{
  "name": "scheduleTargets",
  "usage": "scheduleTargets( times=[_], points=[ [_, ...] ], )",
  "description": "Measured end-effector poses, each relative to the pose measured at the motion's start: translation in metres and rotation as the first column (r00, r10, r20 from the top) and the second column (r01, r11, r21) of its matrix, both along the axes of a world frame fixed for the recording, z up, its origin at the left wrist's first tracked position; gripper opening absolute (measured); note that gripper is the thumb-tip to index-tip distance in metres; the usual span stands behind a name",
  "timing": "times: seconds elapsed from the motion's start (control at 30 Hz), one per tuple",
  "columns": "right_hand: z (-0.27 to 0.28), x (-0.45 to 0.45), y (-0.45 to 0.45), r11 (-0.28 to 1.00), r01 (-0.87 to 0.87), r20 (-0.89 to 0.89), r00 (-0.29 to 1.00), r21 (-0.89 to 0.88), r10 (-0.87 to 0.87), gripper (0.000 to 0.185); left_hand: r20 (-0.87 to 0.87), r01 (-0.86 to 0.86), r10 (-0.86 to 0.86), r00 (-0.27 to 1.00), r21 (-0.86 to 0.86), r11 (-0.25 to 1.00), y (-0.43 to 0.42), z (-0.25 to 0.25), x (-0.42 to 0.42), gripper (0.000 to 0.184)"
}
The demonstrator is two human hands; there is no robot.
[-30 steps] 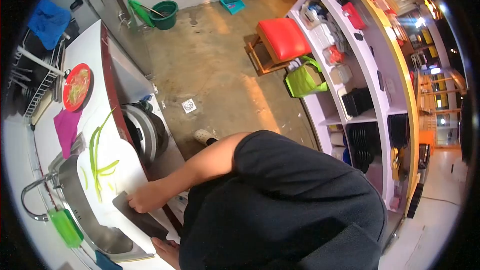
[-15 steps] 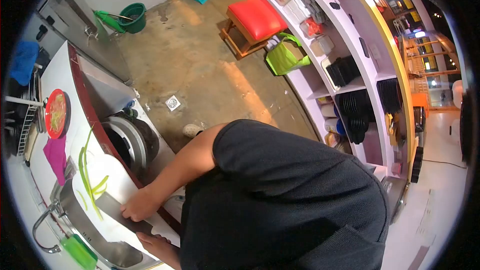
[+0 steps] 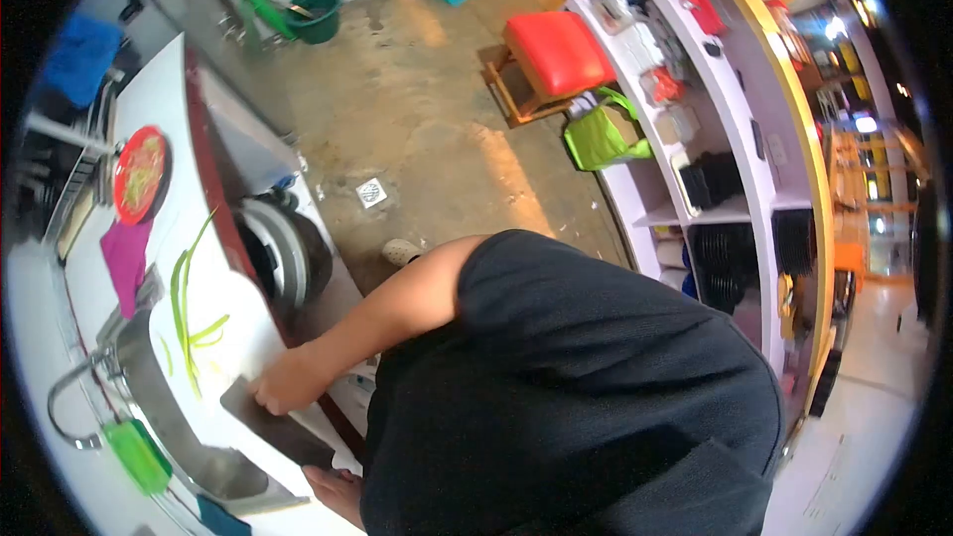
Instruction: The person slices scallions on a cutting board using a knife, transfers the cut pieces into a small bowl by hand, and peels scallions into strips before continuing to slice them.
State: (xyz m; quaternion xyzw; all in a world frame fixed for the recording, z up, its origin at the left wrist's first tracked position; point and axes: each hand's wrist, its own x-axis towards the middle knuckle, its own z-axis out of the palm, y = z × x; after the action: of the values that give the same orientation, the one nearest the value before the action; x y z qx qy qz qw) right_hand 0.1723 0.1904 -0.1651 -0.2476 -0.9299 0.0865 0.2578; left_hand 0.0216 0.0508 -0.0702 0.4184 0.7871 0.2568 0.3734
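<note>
A broad-bladed cleaver (image 3: 288,437) lies slantwise over the near end of a white cutting board (image 3: 233,298). My right hand (image 3: 290,382) is closed at the blade's upper end, its curled fingers on the metal. At the lower end, my left hand (image 3: 336,489) is closed against the cleaver, partly hidden by my dark shirt. The handle does not show clearly. Long green stalks (image 3: 181,308), like scallions, and shorter green pieces (image 3: 208,333) lie on the board beyond the blade. Whether anything lies under the cleaver is hidden.
The board overlaps a steel sink (image 3: 164,407) with a tap (image 3: 74,387). Farther along the counter are a purple cloth (image 3: 126,263) and a red plate (image 3: 139,174) of shredded food. A large round pot (image 3: 283,248) stands below. Shelves (image 3: 660,169) and a red stool (image 3: 558,52) stand behind.
The whole view has shifted slightly to the right as my head moved. Both hands stay at the cleaver, and the green stalks keep their place on the board.
</note>
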Motion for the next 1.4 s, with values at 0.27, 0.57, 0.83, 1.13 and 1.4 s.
scheduleTargets(
  times=[0.27,0.57,0.83,1.13,1.4],
  points=[
    [0.014,0.014,0.001,0.999,-0.05,-0.04,0.998,0.011,0.051,0.01,-0.103,-0.019,0.006,0.995,-0.125,0.992,0.009,0.01,0.017,0.059],
    [0.005,0.01,0.003,0.998,-0.062,-0.044,0.997,0.034,0.063,0.011,-0.24,0.191,-0.21,0.948,-0.101,0.976,0.06,0.0,0.027,0.057],
    [0.01,0.014,0.002,0.998,0.0,-0.027,1.0,0.064,0.001,0.012,-0.225,0.127,-0.135,0.965,-0.051,0.991,-0.028,-0.029,-0.023,0.052],
    [0.018,0.038,-0.002,0.996,-0.077,-0.178,0.982,-0.039,0.069,0.012,-0.336,0.261,-0.273,0.901,-0.081,0.962,-0.012,0.038,0.014,0.028],
    [0.024,0.035,-0.003,0.998,-0.038,-0.115,0.993,-0.051,0.032,0.018,-0.089,0.167,-0.178,0.98,-0.119,0.979,-0.011,0.036,0.02,0.041]
  ],
)
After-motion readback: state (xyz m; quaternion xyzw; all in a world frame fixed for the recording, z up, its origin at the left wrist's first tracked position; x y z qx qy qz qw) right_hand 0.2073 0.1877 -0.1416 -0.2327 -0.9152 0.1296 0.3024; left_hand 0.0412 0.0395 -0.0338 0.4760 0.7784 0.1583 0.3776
